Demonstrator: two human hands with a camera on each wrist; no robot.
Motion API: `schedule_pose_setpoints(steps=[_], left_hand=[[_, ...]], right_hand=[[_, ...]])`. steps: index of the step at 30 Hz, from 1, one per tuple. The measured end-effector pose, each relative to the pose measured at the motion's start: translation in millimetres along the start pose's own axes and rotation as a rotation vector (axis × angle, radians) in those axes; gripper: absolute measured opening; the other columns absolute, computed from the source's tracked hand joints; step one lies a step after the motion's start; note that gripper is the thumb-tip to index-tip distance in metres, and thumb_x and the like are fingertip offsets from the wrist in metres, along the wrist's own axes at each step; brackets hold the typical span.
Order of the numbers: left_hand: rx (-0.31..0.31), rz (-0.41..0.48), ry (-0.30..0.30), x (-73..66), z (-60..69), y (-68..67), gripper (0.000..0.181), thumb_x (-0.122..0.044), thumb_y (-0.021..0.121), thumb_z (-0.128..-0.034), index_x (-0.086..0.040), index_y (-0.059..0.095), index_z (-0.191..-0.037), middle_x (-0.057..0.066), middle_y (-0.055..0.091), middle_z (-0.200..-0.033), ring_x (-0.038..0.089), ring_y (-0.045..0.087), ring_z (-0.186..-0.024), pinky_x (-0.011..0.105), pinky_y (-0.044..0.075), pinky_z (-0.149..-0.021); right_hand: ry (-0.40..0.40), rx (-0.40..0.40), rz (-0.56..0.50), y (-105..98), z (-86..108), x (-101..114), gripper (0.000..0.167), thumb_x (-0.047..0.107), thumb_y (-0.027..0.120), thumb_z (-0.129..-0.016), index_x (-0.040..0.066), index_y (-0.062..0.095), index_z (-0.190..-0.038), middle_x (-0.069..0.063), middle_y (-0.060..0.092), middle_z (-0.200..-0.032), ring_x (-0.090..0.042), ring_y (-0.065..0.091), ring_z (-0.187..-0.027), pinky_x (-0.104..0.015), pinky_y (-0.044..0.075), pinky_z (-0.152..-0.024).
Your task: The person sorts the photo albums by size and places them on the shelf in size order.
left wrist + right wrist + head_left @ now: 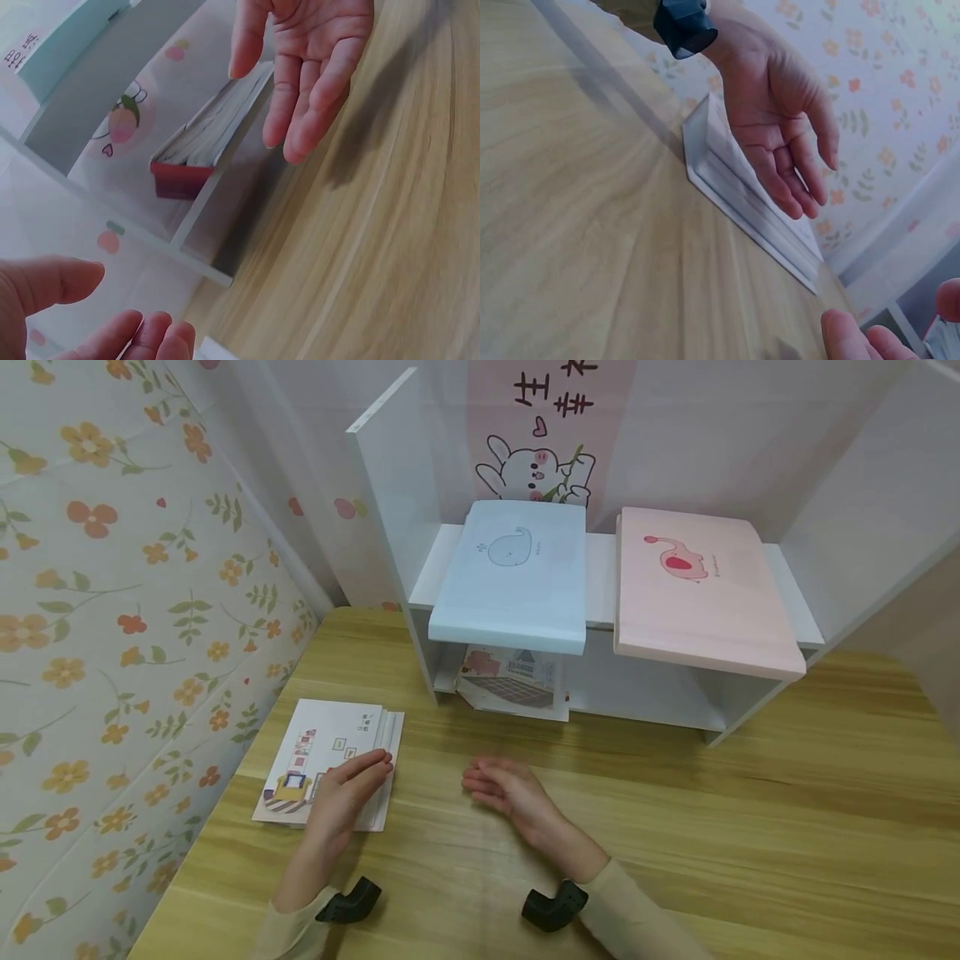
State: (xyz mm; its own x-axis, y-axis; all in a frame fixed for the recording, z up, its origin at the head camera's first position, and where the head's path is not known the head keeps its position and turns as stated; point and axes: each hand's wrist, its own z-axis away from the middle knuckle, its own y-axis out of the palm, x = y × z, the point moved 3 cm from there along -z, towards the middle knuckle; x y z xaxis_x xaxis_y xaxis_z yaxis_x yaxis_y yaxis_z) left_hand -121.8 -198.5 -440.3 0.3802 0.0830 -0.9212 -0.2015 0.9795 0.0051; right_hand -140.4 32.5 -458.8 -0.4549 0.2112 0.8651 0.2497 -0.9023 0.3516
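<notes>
My left hand [341,797] hovers at the right part of a stack of white booklets [330,727] on the table, fingers loosely extended; whether it touches the stack cannot be told. The top booklet has a printed room scene with a yellow armchair. My right hand [521,802] is in front of the shelf, palm turned inward, fingers slightly bent, with nothing held. In the left wrist view the right hand [315,75] appears with its palm visible. The right wrist view shows the left hand [776,135] beside the booklets' edges [735,180].
A white two-level shelf [645,693] stands at the back. Its upper board carries a light blue whale-print book [517,585] and a pink elephant-print book [697,593], both overhanging the front. Below lie printed booklets [510,681]. A floral curtain [112,610] borders the table's left side.
</notes>
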Motion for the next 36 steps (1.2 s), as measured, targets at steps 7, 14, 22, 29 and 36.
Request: schedule_pose_setpoints(steps=[7, 14, 22, 29, 36], left_hand=[[-0.037, 0.047, -0.032, 0.7, 6.6, -14.5, 0.047, -0.012, 0.067, -0.0869, 0.006, 0.052, -0.128, -0.009, 0.070, -0.099, 0.001, 0.061, -0.095, 0.016, 0.047, -0.085], [-0.046, 0.095, -0.031, 0.4, 11.9, -25.6, 0.038, -0.007, 0.064, -0.0880, 0.003, 0.057, -0.124, -0.012, 0.069, -0.093, 0.001, 0.062, -0.093, 0.016, 0.047, -0.085], [-0.063, 0.121, -0.016, 2.7, 18.5, -36.4, 0.034, -0.007, 0.064, -0.0880, 0.000, 0.059, -0.120, -0.012, 0.068, -0.094, 0.003, 0.062, -0.096, 0.018, 0.047, -0.088], [-0.080, 0.175, 0.017, 2.7, 24.0, -49.6, 0.017, -0.005, 0.064, -0.0878, -0.018, 0.070, -0.097, -0.011, 0.069, -0.094, 0.002, 0.063, -0.092, 0.017, 0.048, -0.085], [-0.101, 0.247, 0.047, 3.3, 27.5, -66.9, 0.026, 0.000, 0.061, -0.0886, -0.023, 0.073, -0.085, -0.011, 0.070, -0.092, 0.002, 0.064, -0.089, 0.015, 0.048, -0.083]], right_hand=[[0.015, 0.020, 0.009, 9, -1.0, -4, 0.040, 0.011, 0.044, -0.098, -0.015, 0.042, -0.129, -0.029, 0.055, -0.122, -0.026, 0.060, -0.107, -0.034, 0.048, -0.091], [0.026, 0.062, 0.008, 19, -0.6, -6, 0.042, 0.013, 0.044, -0.098, -0.016, 0.041, -0.129, -0.029, 0.053, -0.124, -0.027, 0.059, -0.109, -0.034, 0.047, -0.092], [0.043, 0.094, -0.004, 28, 0.1, -11, 0.045, 0.017, 0.045, -0.099, -0.015, 0.041, -0.130, -0.028, 0.053, -0.125, -0.026, 0.058, -0.111, -0.034, 0.047, -0.092], [0.088, 0.130, -0.012, 37, -1.1, -18, 0.051, 0.018, 0.045, -0.098, -0.012, 0.033, -0.138, -0.029, 0.047, -0.131, -0.032, 0.051, -0.119, -0.037, 0.044, -0.097], [0.118, 0.144, -0.011, 49, -0.9, -23, 0.053, 0.015, 0.046, -0.097, -0.012, 0.029, -0.139, -0.029, 0.047, -0.131, -0.034, 0.050, -0.120, -0.041, 0.042, -0.099]])
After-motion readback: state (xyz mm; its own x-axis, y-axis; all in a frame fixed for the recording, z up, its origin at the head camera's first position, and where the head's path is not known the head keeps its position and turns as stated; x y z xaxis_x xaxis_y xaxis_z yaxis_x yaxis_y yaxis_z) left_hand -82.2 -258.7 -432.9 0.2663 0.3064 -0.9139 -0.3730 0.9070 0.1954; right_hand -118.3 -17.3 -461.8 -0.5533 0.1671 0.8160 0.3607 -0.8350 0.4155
